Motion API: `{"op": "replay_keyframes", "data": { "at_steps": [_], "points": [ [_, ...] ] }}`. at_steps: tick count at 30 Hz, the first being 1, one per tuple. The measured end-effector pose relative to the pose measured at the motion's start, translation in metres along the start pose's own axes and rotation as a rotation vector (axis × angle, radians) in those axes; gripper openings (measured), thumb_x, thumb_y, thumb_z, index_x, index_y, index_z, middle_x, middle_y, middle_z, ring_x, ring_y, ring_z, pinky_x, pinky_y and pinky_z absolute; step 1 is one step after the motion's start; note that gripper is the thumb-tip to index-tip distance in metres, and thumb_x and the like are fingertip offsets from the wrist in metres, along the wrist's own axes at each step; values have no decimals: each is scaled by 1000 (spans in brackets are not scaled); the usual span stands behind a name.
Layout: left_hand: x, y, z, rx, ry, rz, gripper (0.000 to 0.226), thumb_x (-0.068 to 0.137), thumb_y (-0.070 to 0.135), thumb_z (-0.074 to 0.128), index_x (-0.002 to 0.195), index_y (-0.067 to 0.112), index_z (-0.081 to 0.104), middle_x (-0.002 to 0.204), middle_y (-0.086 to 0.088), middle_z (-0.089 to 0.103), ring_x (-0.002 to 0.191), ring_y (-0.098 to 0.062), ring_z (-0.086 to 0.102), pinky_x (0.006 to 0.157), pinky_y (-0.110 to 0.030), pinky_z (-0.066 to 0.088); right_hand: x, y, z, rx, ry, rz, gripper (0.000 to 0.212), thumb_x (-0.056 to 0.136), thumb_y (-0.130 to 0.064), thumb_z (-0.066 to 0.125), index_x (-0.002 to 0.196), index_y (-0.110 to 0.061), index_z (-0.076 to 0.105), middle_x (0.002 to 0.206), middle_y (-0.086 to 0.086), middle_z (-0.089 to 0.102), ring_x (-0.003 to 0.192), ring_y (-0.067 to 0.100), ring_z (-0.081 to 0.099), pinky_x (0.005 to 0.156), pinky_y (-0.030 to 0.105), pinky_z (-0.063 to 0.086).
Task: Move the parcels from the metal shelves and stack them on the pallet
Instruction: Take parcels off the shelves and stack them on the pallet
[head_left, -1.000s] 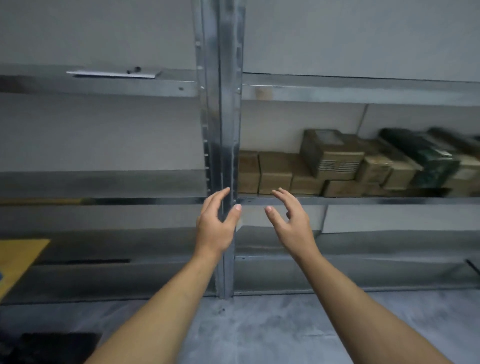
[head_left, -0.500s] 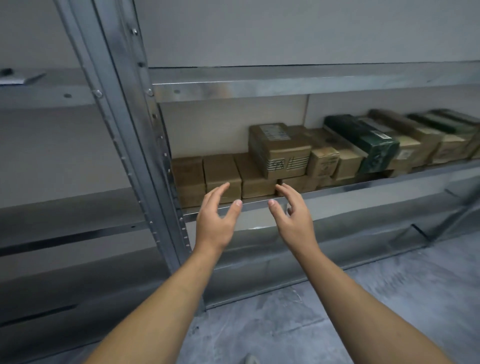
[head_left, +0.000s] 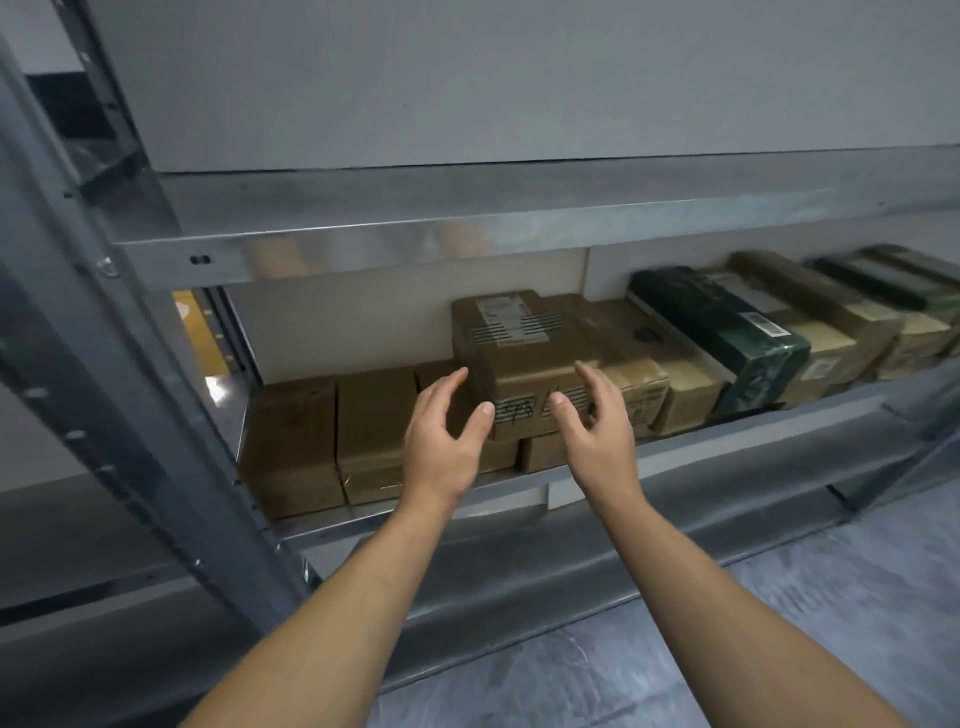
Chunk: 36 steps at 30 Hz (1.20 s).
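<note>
A row of parcels fills the middle metal shelf (head_left: 727, 436). A large brown parcel (head_left: 524, 358) with a white label and scribbled marks lies on top of smaller brown parcels. Two plain brown parcels (head_left: 332, 441) stand at the left end. A dark green wrapped parcel (head_left: 727, 338) leans further right among several tan parcels. My left hand (head_left: 441, 436) and right hand (head_left: 592, 431) are raised side by side just in front of the large parcel, fingers spread and relaxed, holding nothing. I cannot tell whether the fingertips touch it. No pallet is in view.
A grey steel upright (head_left: 130, 395) slants down the left side. The upper shelf edge (head_left: 467, 244) runs above the parcels. A lower shelf beam (head_left: 571, 582) lies beneath my forearms, with grey concrete floor (head_left: 779, 649) to the lower right.
The view has swung right and closed in on the shelf. Both hands have advanced from in front of the upright to just before the large labelled parcel, still holding nothing.
</note>
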<state>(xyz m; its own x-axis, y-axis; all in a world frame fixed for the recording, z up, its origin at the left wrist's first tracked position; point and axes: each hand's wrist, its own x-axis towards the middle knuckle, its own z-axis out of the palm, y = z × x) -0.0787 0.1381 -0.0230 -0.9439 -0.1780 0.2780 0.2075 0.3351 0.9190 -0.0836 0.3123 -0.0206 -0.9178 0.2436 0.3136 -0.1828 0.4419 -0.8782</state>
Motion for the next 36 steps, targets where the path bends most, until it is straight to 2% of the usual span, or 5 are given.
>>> {"op": "replay_keyframes", "data": {
  "at_steps": [10, 15, 24, 33, 36],
  "points": [
    [39, -7, 38, 0, 22, -130, 56, 95, 36, 68, 147, 33, 47, 145, 6, 49, 126, -2, 39, 109, -27, 33, 43, 17, 9, -34, 75, 71, 61, 99, -42, 58, 154, -28, 36, 163, -3, 27, 150, 13, 23, 117, 33, 23],
    [50, -11, 52, -45, 34, -272, 68, 95, 40, 66, 155, 32, 35, 154, 6, 45, 143, -13, 39, 113, -28, 30, 51, 19, 10, -93, 6, 124, 67, 98, -46, 58, 156, -25, 31, 164, 1, 27, 153, 20, 14, 121, 42, 19],
    [44, -3, 76, -247, 156, -538, 64, 96, 56, 56, 152, 28, 42, 152, 3, 49, 143, -24, 41, 118, -41, 31, 50, 17, -1, 89, -84, 103, 57, 97, -33, 63, 150, -27, 43, 152, -6, 41, 141, 11, 36, 115, 34, 32],
    [-3, 32, 74, -342, 358, -351, 48, 104, 33, 50, 151, 42, 40, 148, 12, 50, 135, -11, 43, 113, -36, 32, 36, 18, -34, 307, -218, 65, 53, 98, -30, 63, 147, -37, 44, 138, -22, 42, 129, -1, 42, 98, 17, 36],
    [-25, 41, 79, -344, 426, -311, 50, 104, 31, 51, 151, 41, 40, 145, 12, 52, 132, -10, 45, 107, -32, 34, 28, 22, -44, 310, -277, 60, 56, 98, -36, 63, 149, -37, 41, 141, -23, 40, 132, 0, 38, 106, 26, 37]
  ]
}}
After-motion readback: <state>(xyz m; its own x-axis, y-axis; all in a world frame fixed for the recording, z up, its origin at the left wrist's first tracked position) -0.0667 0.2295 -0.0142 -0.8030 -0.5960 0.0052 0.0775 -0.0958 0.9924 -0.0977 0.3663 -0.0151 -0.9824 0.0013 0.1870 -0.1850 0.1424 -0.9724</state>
